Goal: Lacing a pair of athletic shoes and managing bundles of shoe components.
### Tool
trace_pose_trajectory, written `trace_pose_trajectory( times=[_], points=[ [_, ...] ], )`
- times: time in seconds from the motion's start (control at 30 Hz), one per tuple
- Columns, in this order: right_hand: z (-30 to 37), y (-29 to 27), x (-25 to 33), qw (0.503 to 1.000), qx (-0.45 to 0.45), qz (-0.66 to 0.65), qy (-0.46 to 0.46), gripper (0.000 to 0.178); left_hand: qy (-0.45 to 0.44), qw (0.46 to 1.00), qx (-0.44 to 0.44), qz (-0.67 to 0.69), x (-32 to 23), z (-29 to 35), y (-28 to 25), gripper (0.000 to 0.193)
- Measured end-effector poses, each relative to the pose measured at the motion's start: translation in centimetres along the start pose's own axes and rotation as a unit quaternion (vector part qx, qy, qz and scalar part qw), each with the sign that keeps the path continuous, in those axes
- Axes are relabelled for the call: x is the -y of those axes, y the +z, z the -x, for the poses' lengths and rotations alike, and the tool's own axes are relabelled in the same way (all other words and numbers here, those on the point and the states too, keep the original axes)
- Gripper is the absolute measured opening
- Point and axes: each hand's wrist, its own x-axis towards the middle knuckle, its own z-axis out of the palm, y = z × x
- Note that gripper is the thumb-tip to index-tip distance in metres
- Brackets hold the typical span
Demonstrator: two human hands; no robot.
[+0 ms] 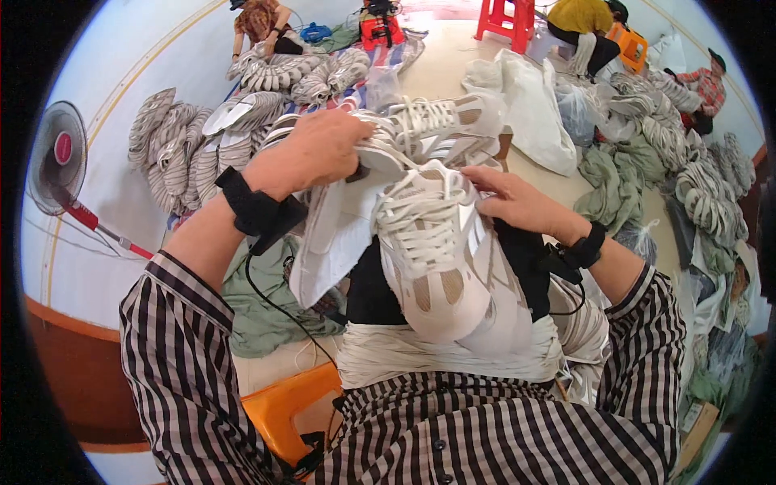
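Over my lap hang several white and beige sneaker uppers. The nearest laced sneaker upper (pixel 424 234) points its toe toward me, with white laces crossed down its front. My left hand (pixel 311 153) is closed, its fingers curled round the edge of a stacked sneaker upper (pixel 384 149) just behind it. My right hand (pixel 521 200) pinches the right collar edge of the laced upper; its thumb is hard to see. Another laced upper (pixel 444 121) lies beyond, toe turned right. A flat white upper piece (pixel 327 242) hangs below my left hand. A thick bundle of white laces (pixel 444 356) lies across my waist.
Piled uppers (pixel 170 149) lie at the left, and more piles (pixel 695 178) line the right. A standing fan (pixel 65 153) is at far left. White sack (pixel 533 113), green cloth (pixel 614 182), orange stool (pixel 295 404) and red stool (pixel 505 24) stand around. Other people work farther back.
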Motion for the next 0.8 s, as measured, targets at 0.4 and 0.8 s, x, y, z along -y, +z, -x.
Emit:
trace_pose_trajectory(
  times=[0.4,0.8],
  points=[
    [3.4,0.5,1.0,0.952,-0.025,0.27,-0.143,0.063,-0.004,1.0,0.011,0.01,0.9,-0.6,0.2,0.036],
    [3.0,0.2,-0.5,0.818,-0.012,0.516,-0.254,0.041,-0.026,0.995,0.036,0.089,1.8,-1.3,-0.1,0.035]
  ],
)
